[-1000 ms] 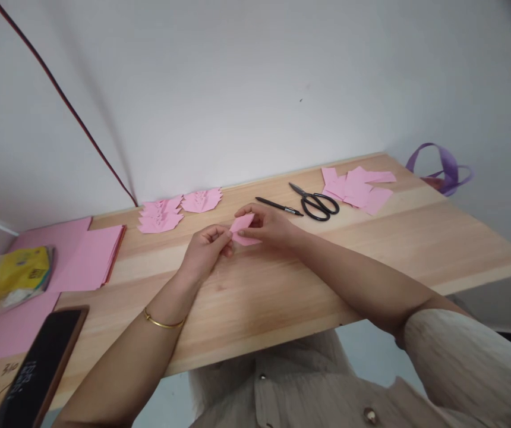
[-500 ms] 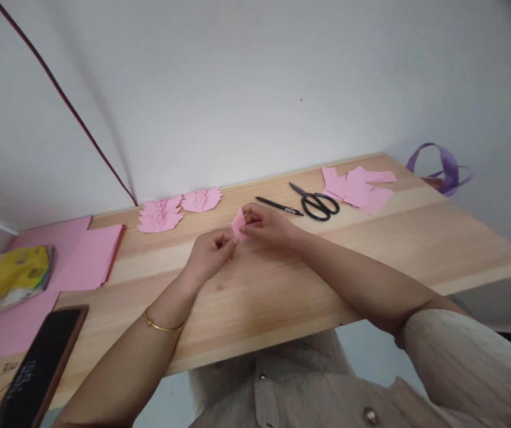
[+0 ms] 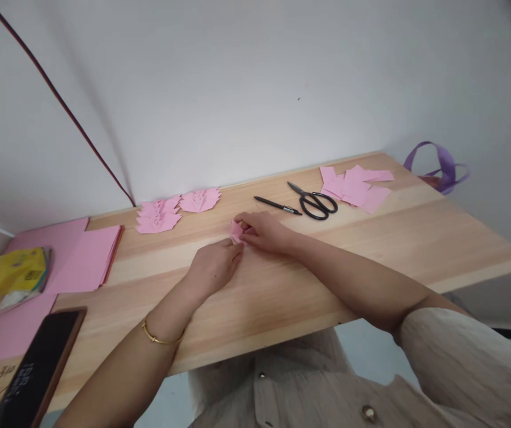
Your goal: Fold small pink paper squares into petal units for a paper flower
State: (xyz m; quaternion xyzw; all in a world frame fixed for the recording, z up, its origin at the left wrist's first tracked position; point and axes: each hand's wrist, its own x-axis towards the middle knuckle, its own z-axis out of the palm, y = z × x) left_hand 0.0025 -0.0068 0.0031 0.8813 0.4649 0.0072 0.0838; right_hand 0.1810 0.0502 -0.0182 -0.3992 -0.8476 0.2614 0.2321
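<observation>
Paper point(image 3: 235, 229), pink, between both hands point(image 3: 215, 264) point(image 3: 268, 232), partly hidden

Over a wooden table point(image 3: 438, 238), the right hand point(image 3: 264, 232) pinches a small piece of pink paper point(image 3: 236, 230), mostly hidden by its fingers. The left hand point(image 3: 215, 267), below a gold bangle point(image 3: 156, 340), curls its fingers close to the paper's near edge; whether it grips is hidden. Beyond lie zigzag-edged pink cutouts point(image 3: 159, 223), a black pen point(image 3: 275, 204) and black-handled scissors point(image 3: 312, 201), blades slightly apart, just beside overlapping pink paper pieces point(image 3: 357, 189). At left, a yellow packet point(image 3: 21, 270) rests on pink sheets point(image 3: 87, 258), near a smartphone point(image 3: 37, 362).
</observation>
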